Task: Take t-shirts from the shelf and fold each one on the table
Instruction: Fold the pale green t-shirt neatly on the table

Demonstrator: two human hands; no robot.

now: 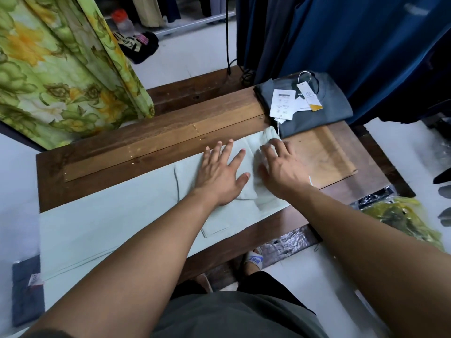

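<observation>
The pale green shirt (102,215) lies across the table (170,132), sleeves folded in. To fold well, pin the cloth flat and smooth toward the collar before doubling it over. The left hand (219,176) presses flat, fingers spread — the right hand (280,164), loosely spread, touches the collar end, gripping nothing.

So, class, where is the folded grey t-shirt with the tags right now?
The grey t-shirt lies at the table's far right corner, just beyond the right hand and below the blue curtain.
</observation>
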